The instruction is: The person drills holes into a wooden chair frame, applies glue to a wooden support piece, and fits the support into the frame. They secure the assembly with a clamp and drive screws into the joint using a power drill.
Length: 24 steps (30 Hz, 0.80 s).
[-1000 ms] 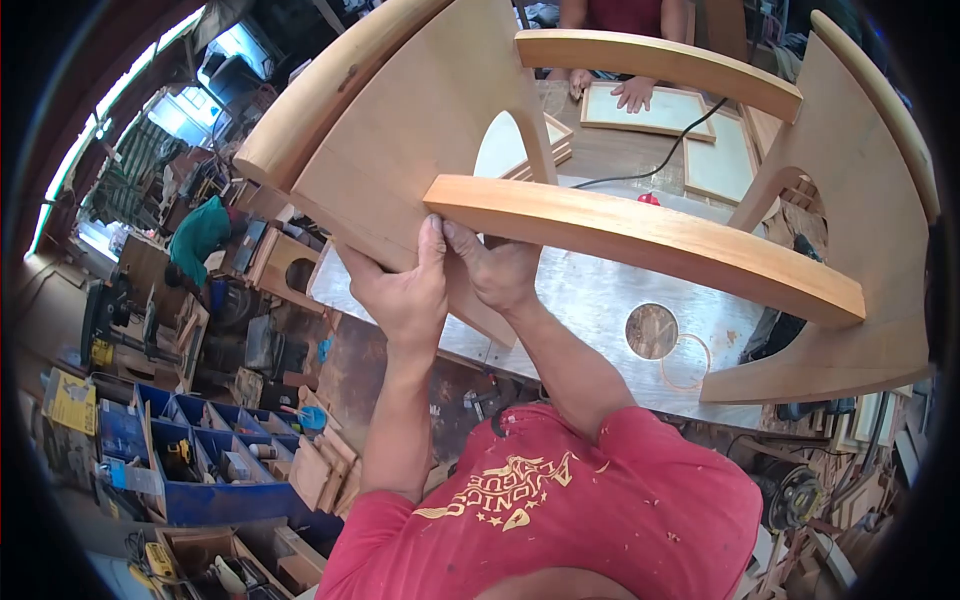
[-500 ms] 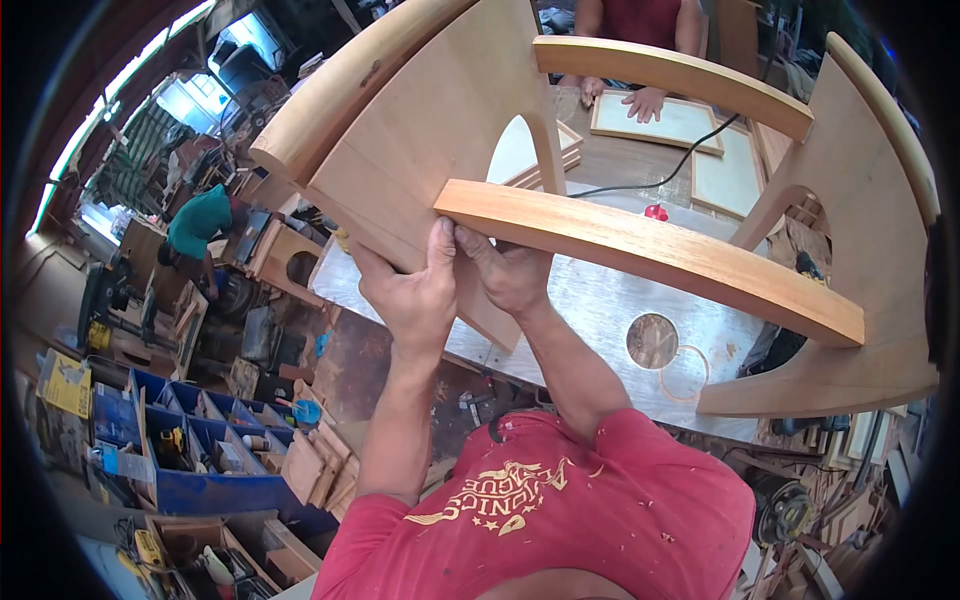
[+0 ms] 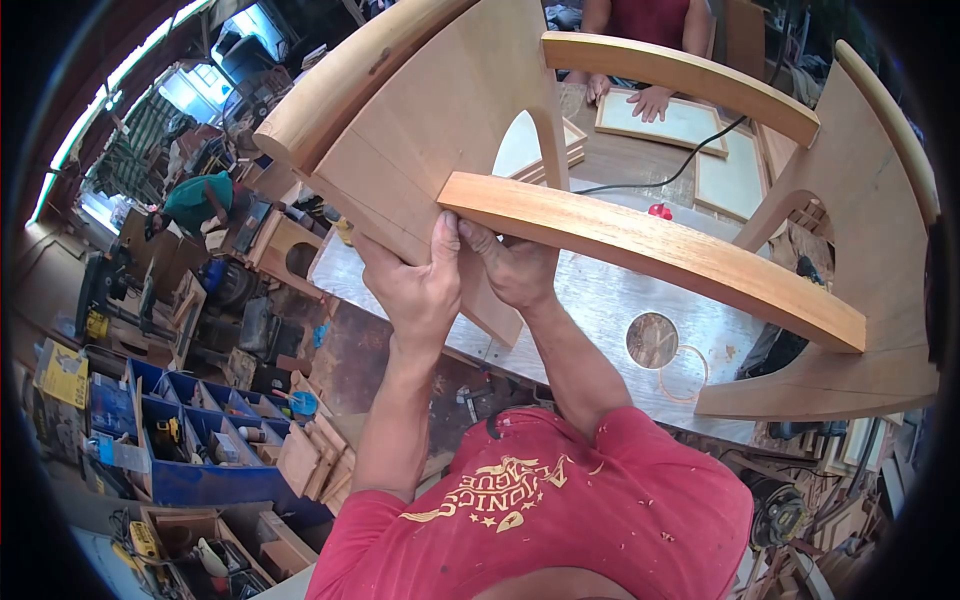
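A wooden frame stands on the metal-grey tabletop point(image 3: 590, 300), with a left side panel point(image 3: 420, 130), a right side panel point(image 3: 870, 220) and two curved crossbars. My left hand point(image 3: 425, 290) grips the left panel's lower edge, its thumb pressed just below the end of the near crossbar point(image 3: 650, 255). Right beside it, my right hand point(image 3: 515, 270) holds the panel below the same crossbar end, thumb up and the other fingers partly hidden behind. The far crossbar point(image 3: 680, 75) spans the panels near the top.
Across the table a person in a dark red top point(image 3: 650, 20) rests hands on a framed panel point(image 3: 660, 125). A black cable point(image 3: 650, 184) crosses the table. Blue bins point(image 3: 215, 480) stand lower left; another person in green point(image 3: 198, 203) bends over at the left.
The frame appears shifted very slightly in view, with both hands still at the crossbar joint. The person in green has changed posture, an arm now lower in front.
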Motion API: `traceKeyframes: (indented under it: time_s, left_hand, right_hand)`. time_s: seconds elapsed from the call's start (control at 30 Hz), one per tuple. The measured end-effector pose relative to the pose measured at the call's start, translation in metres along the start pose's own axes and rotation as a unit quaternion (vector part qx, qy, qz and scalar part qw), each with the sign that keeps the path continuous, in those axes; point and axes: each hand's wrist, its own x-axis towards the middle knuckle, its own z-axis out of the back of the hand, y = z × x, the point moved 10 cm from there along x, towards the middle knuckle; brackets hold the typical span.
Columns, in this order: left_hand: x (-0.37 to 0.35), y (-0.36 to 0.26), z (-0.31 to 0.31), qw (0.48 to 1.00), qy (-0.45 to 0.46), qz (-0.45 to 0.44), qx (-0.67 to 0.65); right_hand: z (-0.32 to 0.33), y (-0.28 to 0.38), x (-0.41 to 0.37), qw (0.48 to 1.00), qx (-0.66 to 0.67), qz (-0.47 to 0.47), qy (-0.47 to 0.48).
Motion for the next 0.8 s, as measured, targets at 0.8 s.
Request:
traceKeyframes:
  time_s: [0.8]
  left_hand:
    - [-0.008, 0.013, -0.003, 0.998, 0.037, 0.009, -0.054]
  right_hand:
    - [0.005, -0.007, -0.006, 0.995, -0.057, -0.073, 0.028]
